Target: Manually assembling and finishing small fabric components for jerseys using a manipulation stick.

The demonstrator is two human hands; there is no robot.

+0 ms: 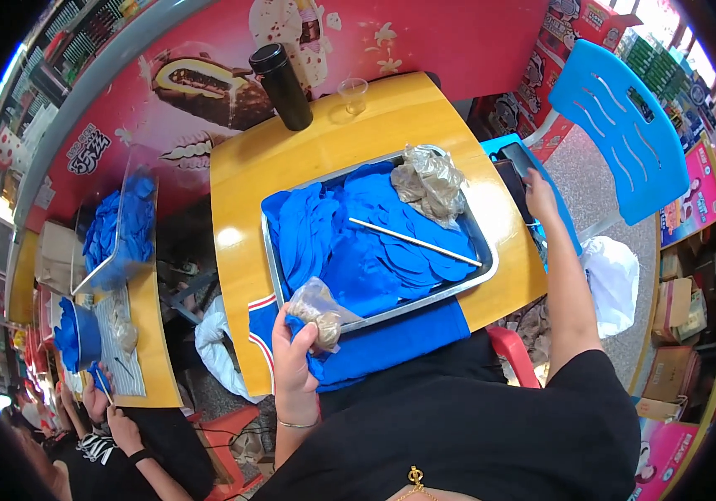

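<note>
My left hand [295,366] is closed around a small clear plastic bag [318,316] with tan, lumpy contents, at the tray's near left corner. A bit of blue material shows between its fingers. The metal tray [492,250] holds stacks of thin, flat blue pieces [375,242], with a pale thin stick [415,242] lying across them. A crumpled clear bag [429,185] of brownish contents rests on its far right corner. Out to the right, my right hand [542,199] is over a blue chair seat, against a dark flat object [515,159]; its fingers are partly hidden.
A black bottle [281,88] and a clear plastic cup [355,96] stand at the table's [233,179] far edge. Blue cloth [391,338] hangs at its near edge. At left, another person's hands [107,409] work beside a blue-filled clear bin [124,225]. A blue chair [617,125] stands right.
</note>
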